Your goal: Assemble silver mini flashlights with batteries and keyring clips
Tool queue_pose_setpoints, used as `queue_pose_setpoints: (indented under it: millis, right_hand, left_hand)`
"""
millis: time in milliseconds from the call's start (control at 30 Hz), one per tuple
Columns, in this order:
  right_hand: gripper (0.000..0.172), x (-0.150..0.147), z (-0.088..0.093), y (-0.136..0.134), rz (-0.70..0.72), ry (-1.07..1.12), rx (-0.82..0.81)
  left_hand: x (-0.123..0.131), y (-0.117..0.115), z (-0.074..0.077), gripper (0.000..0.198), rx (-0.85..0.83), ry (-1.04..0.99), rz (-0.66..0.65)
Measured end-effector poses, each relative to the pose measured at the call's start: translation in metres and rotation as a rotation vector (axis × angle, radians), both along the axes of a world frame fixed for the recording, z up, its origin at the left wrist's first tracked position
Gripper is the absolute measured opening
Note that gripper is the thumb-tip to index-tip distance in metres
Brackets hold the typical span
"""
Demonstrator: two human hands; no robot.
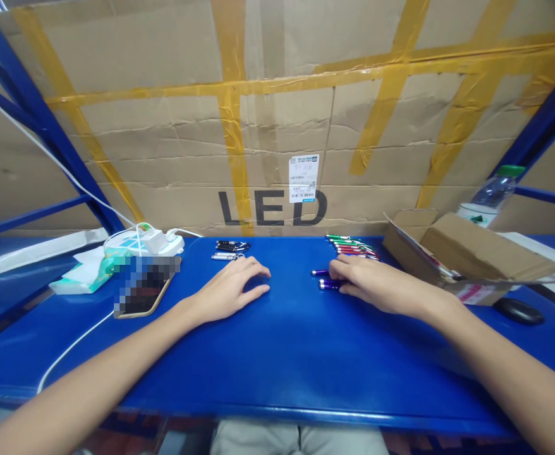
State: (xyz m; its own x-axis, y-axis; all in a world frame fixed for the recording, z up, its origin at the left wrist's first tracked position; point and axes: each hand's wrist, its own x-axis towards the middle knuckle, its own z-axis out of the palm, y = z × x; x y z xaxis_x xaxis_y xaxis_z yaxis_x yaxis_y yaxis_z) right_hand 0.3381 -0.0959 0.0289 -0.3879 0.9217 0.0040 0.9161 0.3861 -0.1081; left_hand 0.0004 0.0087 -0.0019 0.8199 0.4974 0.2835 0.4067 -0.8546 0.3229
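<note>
- Right hand (pixel 377 284) rests with fingers on purple pens (pixel 327 279), grasping loosely.
- Left hand (pixel 232 289) lies released, flat on the counter (pixel 287 341).
- Sorted pens (pixel 353 246) sit beyond; few remain.

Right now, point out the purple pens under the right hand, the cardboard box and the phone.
purple pens (pixel 325 285), head view, barrel of the nearer pen.
cardboard box (pixel 476 253), head view, top flap.
phone (pixel 141 302), head view, screen.

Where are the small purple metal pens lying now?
The small purple metal pens lie on the blue table, right of centre, under the right hand fingertips.
</note>
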Motion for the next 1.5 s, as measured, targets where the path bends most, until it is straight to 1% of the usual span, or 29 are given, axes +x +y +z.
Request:
queue_pose_setpoints:
  millis: [133, 200, 333, 433, 533, 600, 667, 733, 767, 833, 1000, 1100, 1233, 1367, 1500]
  right_hand:
    - [0.016, -0.007, 0.002, -0.002, 0.069, 0.056, -0.039]
    - [0.018, -0.008, 0.002, -0.003, 0.064, 0.074, -0.054]
    - [0.012, -0.008, 0.001, -0.001, 0.014, 0.072, -0.058]
    - [0.009, -0.007, 0.000, 0.000, 0.016, 0.050, -0.073]
    - [0.011, -0.004, -0.003, 0.002, 0.023, 0.021, -0.034]
    - [0.018, 0.000, -0.007, 0.004, 0.004, 0.004, 0.027]
    - [0.033, 0.004, -0.012, 0.007, -0.012, -0.004, 0.078]
    - [0.046, 0.007, -0.017, 0.010, -0.002, -0.010, 0.092]
    - [0.049, 0.008, -0.019, 0.011, 0.011, -0.014, 0.087]
    - [0.047, 0.008, -0.020, 0.012, 0.032, -0.016, 0.074]
    - [0.031, 0.004, -0.018, 0.012, 0.035, -0.010, 0.089]
    - [0.025, 0.005, -0.018, 0.012, 0.046, 0.026, 0.078]
    - [0.025, 0.005, -0.019, 0.014, 0.063, 0.077, 0.069]
    - [0.029, 0.003, -0.020, 0.016, 0.043, 0.073, 0.066]
    - [0.030, -0.002, -0.022, 0.016, 0.028, 0.061, 0.096]
  left_hand:
    - [0.000, 0.000, 0.000, 0.027, -0.049, 0.013, -0.022]
    - [-0.001, 0.001, 0.000, 0.028, -0.069, 0.009, -0.023]
    - [-0.001, 0.002, -0.002, 0.029, -0.085, -0.003, -0.032]
    - [-0.002, 0.003, -0.004, 0.032, -0.089, -0.018, -0.044]
    - [-0.002, 0.005, -0.005, 0.032, -0.091, -0.024, -0.047]
    - [-0.002, 0.006, -0.006, 0.032, -0.089, -0.023, -0.047]
    - [-0.002, 0.007, -0.007, 0.033, -0.084, -0.024, -0.051]
    - [-0.002, 0.007, -0.007, 0.033, -0.081, -0.027, -0.055]
    - [-0.002, 0.007, -0.007, 0.033, -0.082, -0.028, -0.056]
    - [-0.002, 0.006, -0.007, 0.034, -0.085, -0.028, -0.055]
    - [-0.002, 0.006, -0.006, 0.033, -0.089, -0.014, -0.057]
    - [-0.002, 0.007, -0.007, 0.033, -0.091, -0.012, -0.058]
    - [-0.001, 0.006, -0.008, 0.031, -0.080, -0.006, -0.054]
    - [-0.001, 0.005, -0.008, 0.032, -0.072, -0.001, -0.056]
    - [-0.001, 0.004, -0.005, 0.033, -0.063, 0.016, -0.069]
